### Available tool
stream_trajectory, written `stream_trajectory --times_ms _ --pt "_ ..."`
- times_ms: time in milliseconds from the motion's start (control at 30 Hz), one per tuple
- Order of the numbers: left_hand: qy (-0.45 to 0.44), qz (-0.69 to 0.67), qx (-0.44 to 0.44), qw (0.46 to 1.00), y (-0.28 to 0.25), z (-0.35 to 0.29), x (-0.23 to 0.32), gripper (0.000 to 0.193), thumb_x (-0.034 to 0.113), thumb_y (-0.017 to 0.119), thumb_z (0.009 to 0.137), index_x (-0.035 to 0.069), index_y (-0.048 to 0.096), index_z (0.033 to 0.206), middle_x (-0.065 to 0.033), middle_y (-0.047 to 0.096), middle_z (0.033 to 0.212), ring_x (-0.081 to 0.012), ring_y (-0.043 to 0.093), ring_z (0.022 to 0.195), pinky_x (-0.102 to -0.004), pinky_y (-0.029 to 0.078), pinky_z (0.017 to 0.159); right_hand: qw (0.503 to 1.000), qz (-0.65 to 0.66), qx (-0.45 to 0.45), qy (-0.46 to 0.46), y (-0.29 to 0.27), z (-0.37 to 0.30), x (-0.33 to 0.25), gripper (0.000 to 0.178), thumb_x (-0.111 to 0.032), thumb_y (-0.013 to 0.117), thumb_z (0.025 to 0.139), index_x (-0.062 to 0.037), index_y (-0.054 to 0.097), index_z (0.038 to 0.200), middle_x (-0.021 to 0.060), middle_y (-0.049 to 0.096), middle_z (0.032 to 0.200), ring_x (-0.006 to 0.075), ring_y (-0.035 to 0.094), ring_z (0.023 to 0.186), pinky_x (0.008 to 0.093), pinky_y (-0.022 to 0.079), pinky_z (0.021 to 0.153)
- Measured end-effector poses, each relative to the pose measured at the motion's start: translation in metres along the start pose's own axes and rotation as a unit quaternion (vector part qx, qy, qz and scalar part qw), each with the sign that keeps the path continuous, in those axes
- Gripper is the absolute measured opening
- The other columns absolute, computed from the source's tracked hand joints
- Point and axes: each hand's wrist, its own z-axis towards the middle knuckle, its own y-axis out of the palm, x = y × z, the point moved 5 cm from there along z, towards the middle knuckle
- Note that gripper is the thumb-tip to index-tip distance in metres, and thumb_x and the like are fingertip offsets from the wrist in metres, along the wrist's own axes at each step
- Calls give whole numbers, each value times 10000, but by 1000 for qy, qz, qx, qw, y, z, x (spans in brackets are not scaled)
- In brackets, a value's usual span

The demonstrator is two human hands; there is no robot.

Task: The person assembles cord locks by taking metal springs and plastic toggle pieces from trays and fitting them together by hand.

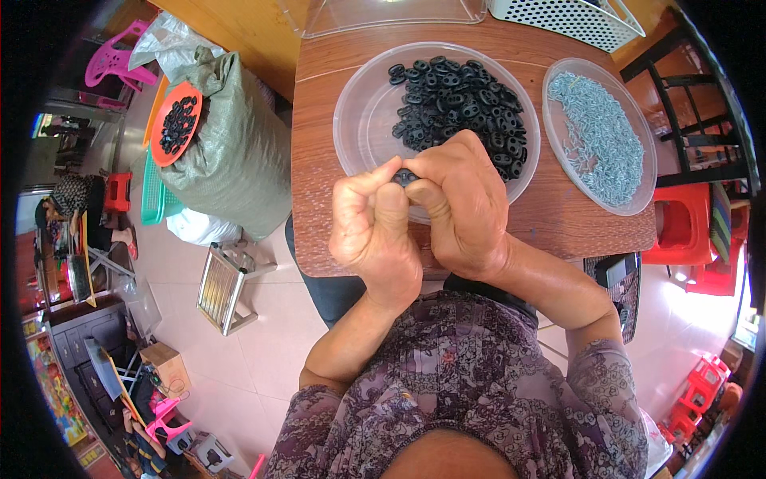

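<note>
Head view: left hand (381, 227) and right hand (469, 203) tightly pinch a partly hidden black piece (404, 177).

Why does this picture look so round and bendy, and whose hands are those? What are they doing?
There is no robot here, just a person. The one picture comes from a camera worn on that person's head, looking down. Its very wide lens makes straight edges curve. The left hand and right hand pinch a small black piece between them. On the wooden table sits a round clear tub holding many black pieces. On the right is a clear tray of little light-blue pieces, too small to make out well.
</note>
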Motion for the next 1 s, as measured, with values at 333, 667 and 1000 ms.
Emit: stream_trajectory --times_ms 333,667,1000 --pt "-24 180 -102 978 19 20 13 210 62 520 911 -49 571 1081 -78 616 929 -92 566 795 -237 485 720 973 43 24 226 -15 -9 22 121 1 621 743 -12 591 860 99 561 783 252 526 694 343 432 617" --pt "-262 -230 -300 888 69 71 40 699 531 265 936 -62 357 1296 -291 518 1181 -337 593 995 -416 470 858 964 -90 30 249 -82 22 76 143 -83 621 813 -5 647 930 57 645 844 110 582 805 252 476 729" --pt "-202 -144 -264 932 44 87 37 615 474 324 934 -56 423 1230 -271 549 1140 -313 600 981 -395 469 851 857 -508 23 -82 -142 54 97 190 -84 577 740 -38 666 901 135 645 863 314 581 885 411 439 809"
